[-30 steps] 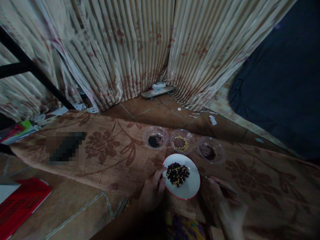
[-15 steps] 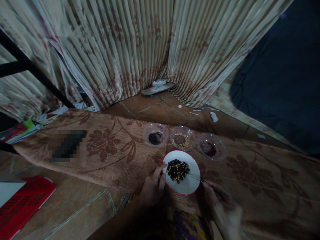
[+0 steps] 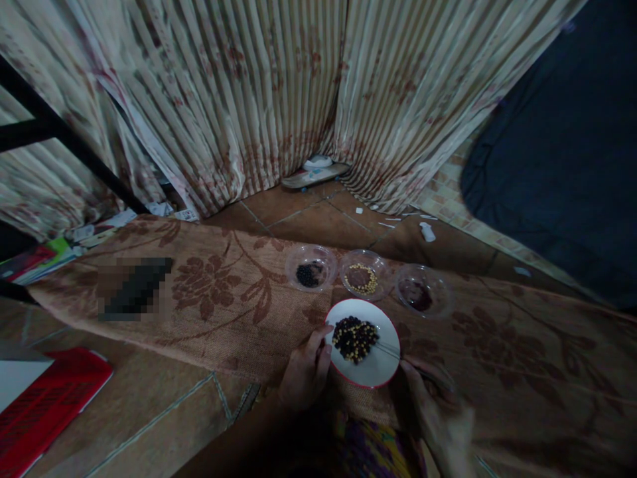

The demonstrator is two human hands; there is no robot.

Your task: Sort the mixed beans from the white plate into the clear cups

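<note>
My left hand [image 3: 306, 368] pinches the left rim of a white plate [image 3: 381, 368] with a red edge. On the plate lies a mixed heap of black, yellow and dark red beans [image 3: 354, 338]. From the right, my right hand [image 3: 438, 405] is closed on thin metal tweezers [image 3: 388, 348], whose tips reach the heap's right side. Whether a bean is between the tips I cannot make out. Behind the plate stand three clear plastic bowls: one with black beans [image 3: 311, 269], one with yellow beans [image 3: 363, 275], one with dark red beans [image 3: 423, 292].
A brown flower-patterned cloth [image 3: 239, 318] covers the long low table. A blurred-out dark object [image 3: 137, 289] lies at its left. On the floor are a red crate-like object [image 3: 60, 411] and, behind the table, a skateboard [image 3: 316, 176] by the striped curtains [image 3: 279, 99].
My right hand has shifted slightly left and is blurred by motion, with the tweezers still at the heap. My left hand and the plate stay in place.
</note>
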